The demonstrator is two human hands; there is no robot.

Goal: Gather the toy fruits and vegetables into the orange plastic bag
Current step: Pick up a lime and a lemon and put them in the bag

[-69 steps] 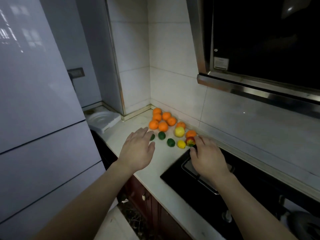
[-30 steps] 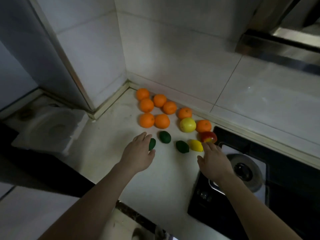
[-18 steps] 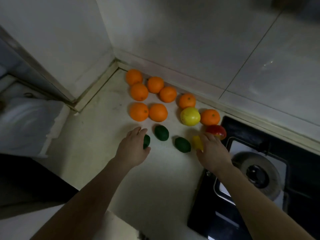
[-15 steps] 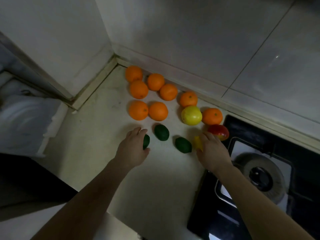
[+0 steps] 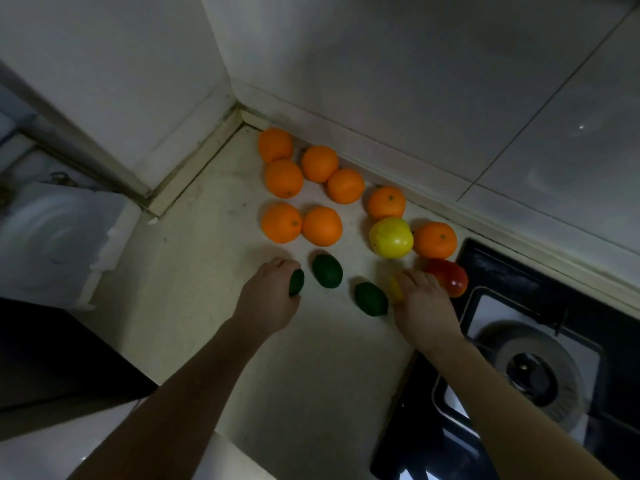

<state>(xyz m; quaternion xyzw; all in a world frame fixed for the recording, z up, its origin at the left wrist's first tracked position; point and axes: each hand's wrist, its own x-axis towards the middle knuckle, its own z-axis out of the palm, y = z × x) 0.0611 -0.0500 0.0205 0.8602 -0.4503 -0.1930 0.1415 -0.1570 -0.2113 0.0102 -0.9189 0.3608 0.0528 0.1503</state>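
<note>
As both reach over worktop:
L hand: clamped on green lime.
R hand: covers yellow lemon, grip unclear.

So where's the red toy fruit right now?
Head view, right side: the red toy fruit sits at the far-left corner of the stove, right beside the fingers of the right hand and just nearer the person than the rightmost orange.

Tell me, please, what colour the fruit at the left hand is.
The fruit is dark green; head view.
</note>
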